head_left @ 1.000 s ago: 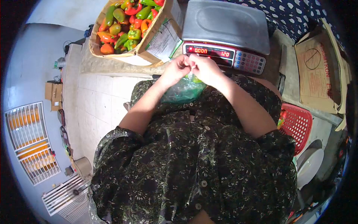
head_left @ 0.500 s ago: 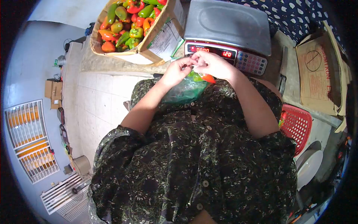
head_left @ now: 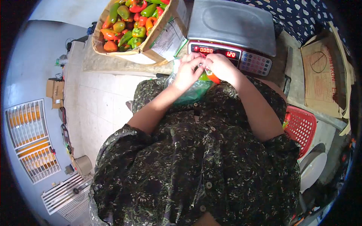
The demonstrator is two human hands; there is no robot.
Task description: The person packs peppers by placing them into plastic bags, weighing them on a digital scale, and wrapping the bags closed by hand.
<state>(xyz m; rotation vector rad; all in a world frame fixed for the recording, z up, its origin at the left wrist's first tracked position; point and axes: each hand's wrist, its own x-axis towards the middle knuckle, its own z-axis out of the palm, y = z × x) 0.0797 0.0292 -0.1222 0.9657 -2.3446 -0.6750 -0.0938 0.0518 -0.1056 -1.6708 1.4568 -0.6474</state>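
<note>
My left hand (head_left: 188, 72) and my right hand (head_left: 221, 69) meet above my lap, fingertips pinched together at the gathered top of a plastic bag. The thin, see-through green plastic bag (head_left: 191, 93) hangs below them, resting against my lap. A red pepper (head_left: 213, 77) and a green pepper (head_left: 204, 77) show just under my fingers; I cannot tell whether they lie inside the bag or behind its film. The exact grip on the plastic is partly hidden by my fingers. Just beyond my hands stands a digital scale (head_left: 230, 22) with lit red digits.
A cardboard box (head_left: 145, 56) full of red and green peppers stands left of the scale. To the right are a flattened-looking carton (head_left: 322, 79), a red perforated basket (head_left: 301, 126) and a white dish (head_left: 313, 171). A patterned dark cloth (head_left: 294, 15) hangs behind.
My left hand has shifted slightly right and turned, its back now more toward me. My right hand has moved a little right and down. The scale still reads zero weight.
</note>
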